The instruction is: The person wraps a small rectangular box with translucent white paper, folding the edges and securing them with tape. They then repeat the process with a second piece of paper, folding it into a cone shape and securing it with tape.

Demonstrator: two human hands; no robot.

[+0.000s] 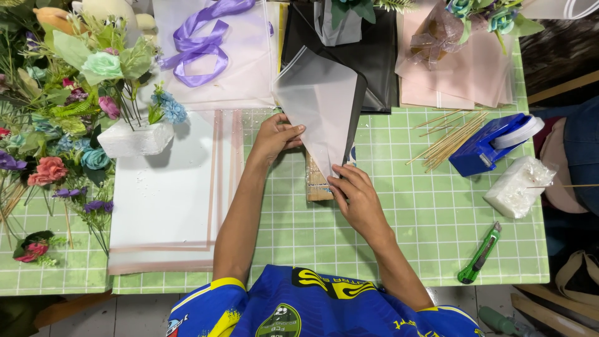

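Observation:
My left hand (274,136) pinches the left edge of a cone of translucent white and black wrapping paper (324,106) that fans out away from me. Its narrow tip comes down to my right hand (354,196), whose fingers close around it. Under the cone's tip lies a small wooden block (316,185) on the green grid cutting mat (424,212).
A stack of white sheets with pink borders (168,200) lies left, beside artificial flowers (68,93) stuck in white foam. Purple ribbon (199,43) rests on sheets behind. To the right are wooden skewers (449,137), a blue tape dispenser (486,146), a white foam block (518,186) and a green utility knife (479,254).

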